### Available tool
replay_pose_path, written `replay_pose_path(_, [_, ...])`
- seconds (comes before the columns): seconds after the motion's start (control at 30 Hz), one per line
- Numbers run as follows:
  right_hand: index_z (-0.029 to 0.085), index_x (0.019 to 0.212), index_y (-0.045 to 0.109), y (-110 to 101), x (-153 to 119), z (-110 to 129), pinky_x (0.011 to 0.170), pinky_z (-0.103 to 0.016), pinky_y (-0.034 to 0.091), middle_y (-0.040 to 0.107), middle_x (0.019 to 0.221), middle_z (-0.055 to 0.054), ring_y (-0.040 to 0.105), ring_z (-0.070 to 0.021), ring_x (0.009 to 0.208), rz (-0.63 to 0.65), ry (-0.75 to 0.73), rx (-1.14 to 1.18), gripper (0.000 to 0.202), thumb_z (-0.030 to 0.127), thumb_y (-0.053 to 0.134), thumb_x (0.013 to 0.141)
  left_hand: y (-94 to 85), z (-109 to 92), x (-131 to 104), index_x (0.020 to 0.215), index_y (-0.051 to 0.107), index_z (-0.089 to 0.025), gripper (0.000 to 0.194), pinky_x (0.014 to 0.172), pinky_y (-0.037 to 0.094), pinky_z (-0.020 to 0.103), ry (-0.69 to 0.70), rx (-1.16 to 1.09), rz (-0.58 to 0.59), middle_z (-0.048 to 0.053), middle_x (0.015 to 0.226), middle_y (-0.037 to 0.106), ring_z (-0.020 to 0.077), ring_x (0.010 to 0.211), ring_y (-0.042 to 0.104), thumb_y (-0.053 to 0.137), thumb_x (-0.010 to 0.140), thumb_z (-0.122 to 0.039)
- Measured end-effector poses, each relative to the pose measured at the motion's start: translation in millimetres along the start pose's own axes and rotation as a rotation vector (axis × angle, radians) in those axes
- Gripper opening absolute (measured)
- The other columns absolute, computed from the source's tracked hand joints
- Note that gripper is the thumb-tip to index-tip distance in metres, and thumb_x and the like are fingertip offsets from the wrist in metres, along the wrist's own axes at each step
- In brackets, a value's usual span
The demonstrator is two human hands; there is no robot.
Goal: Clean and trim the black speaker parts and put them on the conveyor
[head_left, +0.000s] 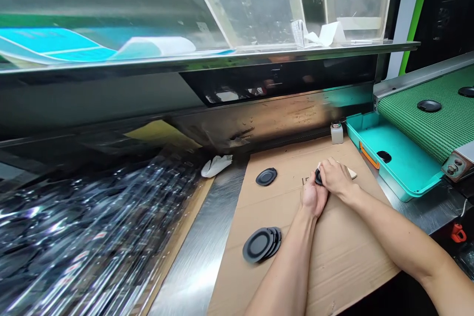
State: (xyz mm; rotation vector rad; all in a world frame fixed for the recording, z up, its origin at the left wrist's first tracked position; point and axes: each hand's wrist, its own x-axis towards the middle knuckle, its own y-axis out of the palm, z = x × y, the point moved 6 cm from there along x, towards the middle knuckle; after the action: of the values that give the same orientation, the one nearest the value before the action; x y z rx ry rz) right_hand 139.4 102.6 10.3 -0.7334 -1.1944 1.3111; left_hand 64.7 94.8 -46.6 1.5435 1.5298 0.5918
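Observation:
My left hand (313,196) is closed on a black round part (318,177), palm turned up, above the cardboard sheet (289,217). Against it, my right hand (335,176) bends its fingers over the same part, which is mostly hidden between both hands. A pale, flat object (351,173) shows just behind the right hand; what it is cannot be made out. To the left lies a single black disc (266,177), and nearer me a fanned stack of black discs (258,245) rests on the cardboard.
A teal tray (400,158) with one black piece stands right, below a green conveyor belt (444,103) carrying black discs. A small bottle (336,133) stands at the cardboard's back edge. Plastic-covered dark parts (85,227) fill the left; a crumpled white cloth (217,166) lies beside them.

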Motion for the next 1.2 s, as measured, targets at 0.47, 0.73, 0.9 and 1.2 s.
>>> replay_pose_path(0.47, [0.016,0.070,0.067,1.3,-20.0,4.4,0.057,-0.023,0.037,0.065,0.063,-0.002,0.058,-0.0139,0.060,0.338,-0.166,0.408,0.020,0.021,0.056,0.086,-13.8,-14.7,7.7,0.119,0.065,-0.012,0.038,0.102,0.054,0.047,-0.042,-0.046,-0.045,0.016,0.114,0.071,0.0266,0.111,0.069,0.036,0.103,-0.031])
replay_pose_path(0.73, [0.017,0.085,0.073,-42.2,-5.5,-42.1,0.067,-0.027,0.037,0.070,0.084,-0.007,0.061,-0.0186,0.078,0.003,0.052,0.204,0.040,0.048,0.050,0.096,-15.9,-33.2,8.5,0.121,0.062,-0.013,0.041,0.089,0.061,0.041,-0.044,-0.147,-0.084,0.018,0.111,0.070,0.0259,0.109,0.069,0.038,0.103,-0.040])
replay_pose_path(0.9, [0.019,0.123,0.067,-25.5,-0.8,-55.9,0.087,-0.035,0.041,0.066,0.119,-0.015,0.059,-0.0291,0.109,0.086,0.059,-0.044,0.041,0.040,0.066,0.087,-16.7,-35.4,10.0,0.121,0.061,-0.011,0.042,0.085,0.061,0.039,-0.048,-0.167,-0.100,0.019,0.114,0.069,0.0276,0.109,0.070,0.033,0.103,-0.037])
replay_pose_path(1.2, [0.024,0.120,0.067,-6.0,-20.3,31.6,0.095,-0.034,0.041,0.060,0.111,-0.009,0.051,-0.0237,0.105,-0.057,-0.237,0.196,0.029,0.033,0.051,0.098,-4.9,-22.9,5.3,0.116,0.064,-0.015,0.035,0.106,0.049,0.049,-0.038,-0.084,0.051,0.016,0.122,0.070,0.0268,0.120,0.064,0.038,0.100,-0.033])
